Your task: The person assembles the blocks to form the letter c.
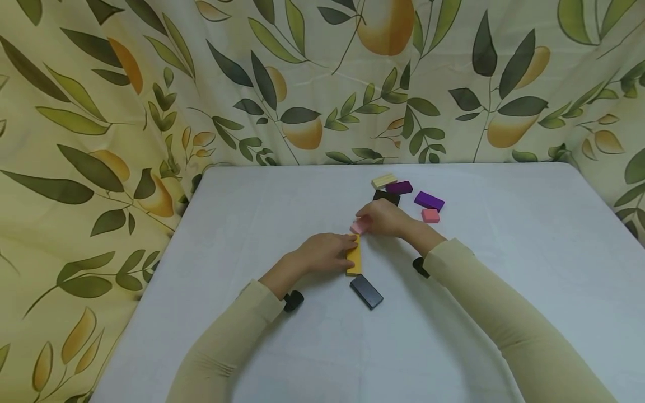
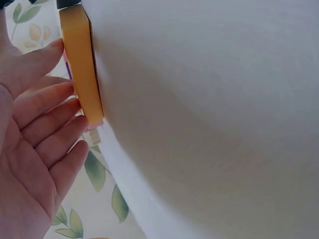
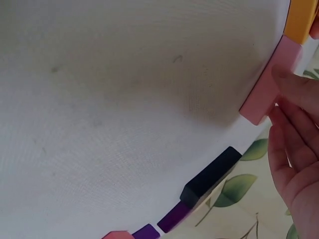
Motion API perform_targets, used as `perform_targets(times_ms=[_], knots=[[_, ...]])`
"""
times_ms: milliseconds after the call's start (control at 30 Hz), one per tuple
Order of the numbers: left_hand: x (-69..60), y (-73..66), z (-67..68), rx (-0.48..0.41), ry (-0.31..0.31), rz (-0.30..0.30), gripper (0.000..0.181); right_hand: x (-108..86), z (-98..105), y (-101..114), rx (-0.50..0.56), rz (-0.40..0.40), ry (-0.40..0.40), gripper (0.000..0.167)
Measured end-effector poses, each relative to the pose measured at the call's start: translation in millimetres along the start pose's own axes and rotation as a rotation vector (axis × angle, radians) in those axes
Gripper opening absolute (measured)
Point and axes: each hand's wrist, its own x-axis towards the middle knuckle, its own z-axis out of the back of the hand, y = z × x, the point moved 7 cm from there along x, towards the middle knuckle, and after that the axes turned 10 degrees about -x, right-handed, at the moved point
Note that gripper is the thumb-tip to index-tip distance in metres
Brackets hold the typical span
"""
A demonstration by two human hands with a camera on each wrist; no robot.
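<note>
A yellow block (image 1: 354, 255) lies on the white table, its long side pointing away from the body. My left hand (image 1: 325, 253) touches it from the left, and the left wrist view shows the fingertips of that hand (image 2: 45, 109) along the side of the yellow block (image 2: 80, 64). At its far end a pink block (image 1: 360, 225) meets it at an angle. My right hand (image 1: 385, 218) holds the pink block; in the right wrist view the thumb and fingers (image 3: 299, 119) pinch the pink block (image 3: 269, 89). A dark grey block (image 1: 367, 291) touches the yellow block's near end, slanting right.
Beyond my right hand lie a black block (image 1: 387, 197), a cream block (image 1: 384, 180) and a dark purple block (image 1: 399, 187). Right of them are a purple block (image 1: 429, 201) and a small coral block (image 1: 430, 216). A leaf-patterned cloth (image 1: 302, 84) hangs behind the table (image 1: 252, 190).
</note>
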Motion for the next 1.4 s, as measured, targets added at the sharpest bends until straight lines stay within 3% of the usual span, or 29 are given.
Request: perform_targets(times_ms=[267, 533, 767, 967, 1133, 1400], knots=[[2.0, 0.8, 2.1, -0.064, -0.041, 0.001, 0.047, -3.3, 6.1, -4.6, 0.111, -0.013, -0.012, 0.036], [-7.4, -4.3, 7.8, -0.081, -0.066, -0.045, 0.045, -14.9, 22.8, -20.6, 0.044, -0.039, -0.092, 0.036], [-22.0, -7.9, 8.7, -0.078, -0.098, -0.088, 0.043, -30.1, 34.2, -47.0, 0.009, -0.118, -0.083, 0.037], [-29.5, -7.5, -1.5, -0.065, -0.08, -0.079, 0.046, -44.5, 41.6, -67.1, -0.016, -0.217, -0.082, 0.036], [-37.5, -13.7, -6.4, -0.124, -0.082, -0.112, 0.046, -56.0, 46.1, -87.3, 0.011, -0.334, -0.071, 0.037], [-48.0, -38.9, -16.0, -0.173, 0.049, -0.208, 0.053, -66.2, 46.7, -114.0, 0.021, -0.473, -0.092, 0.033]])
